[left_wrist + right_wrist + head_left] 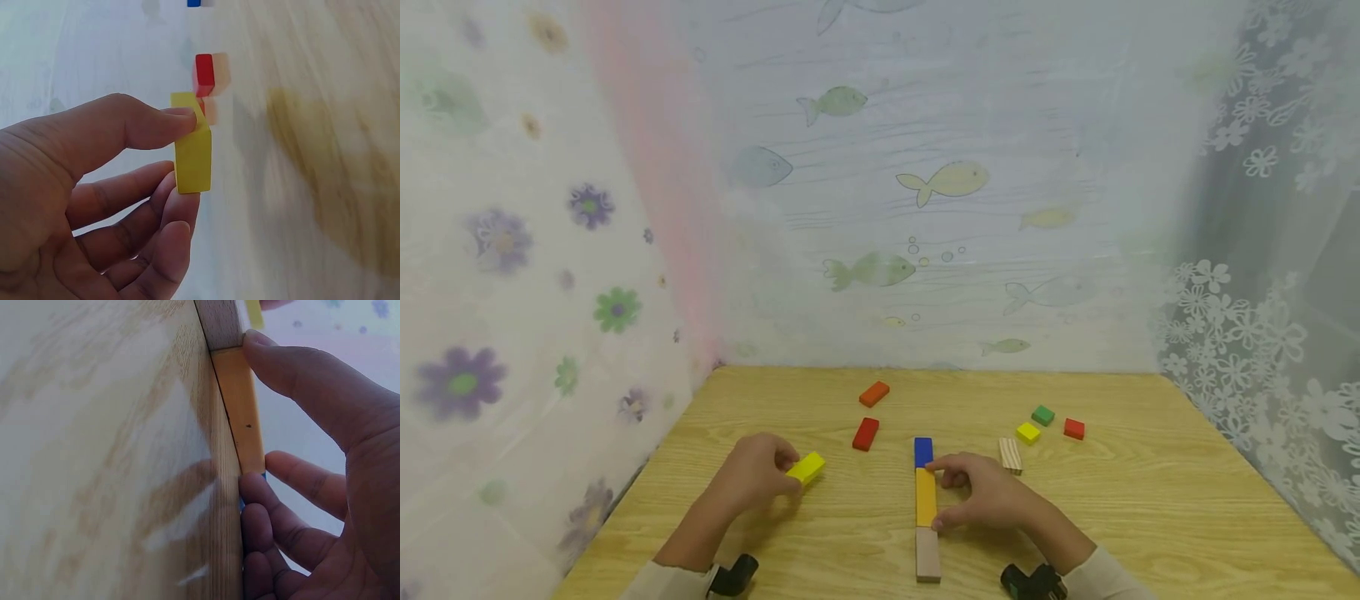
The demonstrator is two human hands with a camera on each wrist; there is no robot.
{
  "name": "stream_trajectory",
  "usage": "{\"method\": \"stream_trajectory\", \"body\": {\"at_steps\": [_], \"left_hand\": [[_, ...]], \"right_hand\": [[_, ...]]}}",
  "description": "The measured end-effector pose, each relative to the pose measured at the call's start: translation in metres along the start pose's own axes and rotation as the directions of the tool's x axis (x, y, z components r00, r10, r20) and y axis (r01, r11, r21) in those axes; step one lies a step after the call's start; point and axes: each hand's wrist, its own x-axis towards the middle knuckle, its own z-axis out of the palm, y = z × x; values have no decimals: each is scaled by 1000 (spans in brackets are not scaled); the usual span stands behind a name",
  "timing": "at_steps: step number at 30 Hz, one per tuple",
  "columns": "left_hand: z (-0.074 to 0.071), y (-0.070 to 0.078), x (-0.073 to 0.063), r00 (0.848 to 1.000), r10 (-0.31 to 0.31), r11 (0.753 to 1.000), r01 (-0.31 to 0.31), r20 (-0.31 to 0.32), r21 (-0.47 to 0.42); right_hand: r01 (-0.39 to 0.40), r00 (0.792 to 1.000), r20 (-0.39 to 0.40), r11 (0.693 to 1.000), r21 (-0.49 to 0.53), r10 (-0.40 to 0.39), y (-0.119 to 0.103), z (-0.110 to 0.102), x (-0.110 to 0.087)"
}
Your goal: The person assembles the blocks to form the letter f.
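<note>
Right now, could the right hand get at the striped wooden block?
Probably yes. The striped wooden block lies on the tabletop just beyond the right hand, and nothing seems to cover it; the hand would likely just need to leave the orange block it is touching.

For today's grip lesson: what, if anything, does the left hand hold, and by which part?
The left hand pinches a yellow block near its palm-side end, between thumb and fingers.

The left hand [752, 473] pinches a yellow block [808, 468] at the fingertips. The right hand [988, 493] contacts an orange block [926, 498] with thumb and index finger; a blue block [922, 452] adjoins it at the index fingertip, a beige block [927, 555] at the thumb tip.
</note>
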Motion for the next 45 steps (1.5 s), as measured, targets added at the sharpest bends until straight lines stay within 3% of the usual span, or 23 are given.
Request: {"method": "stream_trajectory", "body": {"at_steps": [21,30,35,45], "left_hand": [[7,22,20,997,76,997,-76,-11,-17],[12,40,31,989,147,987,-147,-15,-60],[13,52,40,987,153,985,-155,-39,-69],[3,81,59,983,162,978,-171,-80,-118]], "right_hand": [[-19,1000,8,1000,15,19,1,1,-1],[-15,1000,-1,1000,-6,15,1,2,-1],[-35,999,3,999,2,35,1,2,-2],[-43,999,9,999,16,43,-1,1,0]]}}
